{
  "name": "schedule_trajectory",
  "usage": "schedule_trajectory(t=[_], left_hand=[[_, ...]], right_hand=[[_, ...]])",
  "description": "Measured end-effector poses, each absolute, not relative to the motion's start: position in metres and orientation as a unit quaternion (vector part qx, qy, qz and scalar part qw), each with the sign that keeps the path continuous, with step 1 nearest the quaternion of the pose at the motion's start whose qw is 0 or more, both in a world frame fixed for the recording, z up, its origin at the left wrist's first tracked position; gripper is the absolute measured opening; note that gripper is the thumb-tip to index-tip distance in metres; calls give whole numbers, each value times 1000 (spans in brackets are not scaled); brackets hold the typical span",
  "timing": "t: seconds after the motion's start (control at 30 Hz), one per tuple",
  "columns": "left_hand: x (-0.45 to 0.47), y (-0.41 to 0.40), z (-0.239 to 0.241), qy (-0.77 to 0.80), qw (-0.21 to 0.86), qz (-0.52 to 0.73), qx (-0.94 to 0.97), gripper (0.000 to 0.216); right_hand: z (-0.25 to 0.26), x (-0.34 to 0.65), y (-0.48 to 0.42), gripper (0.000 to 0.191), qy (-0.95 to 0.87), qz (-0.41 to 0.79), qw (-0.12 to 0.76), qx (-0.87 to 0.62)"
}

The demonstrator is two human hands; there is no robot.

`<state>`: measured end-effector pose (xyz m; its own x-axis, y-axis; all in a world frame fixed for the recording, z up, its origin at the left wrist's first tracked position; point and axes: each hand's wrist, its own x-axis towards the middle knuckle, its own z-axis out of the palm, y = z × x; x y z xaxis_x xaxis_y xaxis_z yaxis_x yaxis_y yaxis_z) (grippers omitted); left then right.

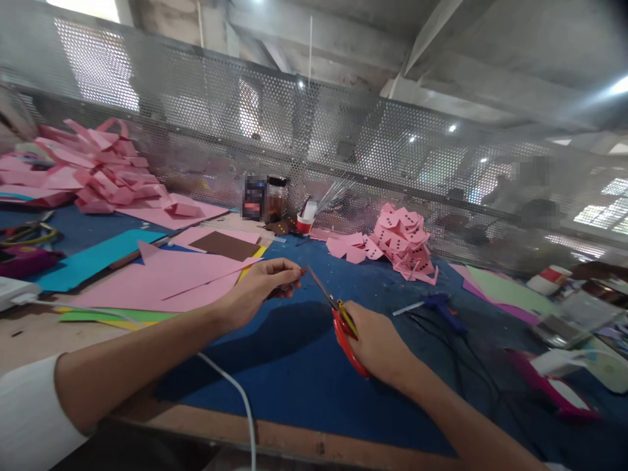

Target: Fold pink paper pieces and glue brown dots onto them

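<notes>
Gripping scissors (345, 337), the right hand (380, 341) faces the left hand (260, 286), which pinches a dark piece (303, 269) too small to identify.

No letters, brands or numbers can be read. The dark pack (254, 198) shows a pixelated front with a red patch. Any print on the middle cup (304, 226) and right cup (550, 279) is too blurred. Black dots mark the pink shapes (403, 239).
</notes>
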<state>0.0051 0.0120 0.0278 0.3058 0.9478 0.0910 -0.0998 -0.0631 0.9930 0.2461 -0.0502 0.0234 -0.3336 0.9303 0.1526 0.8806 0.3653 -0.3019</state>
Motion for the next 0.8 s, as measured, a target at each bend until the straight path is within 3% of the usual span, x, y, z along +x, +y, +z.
schedule_trajectory(t=[0.8], left_hand=[[6, 11, 27, 379, 562, 447, 584, 17]], right_hand=[[21, 245, -51, 17, -813, 84, 161, -553]])
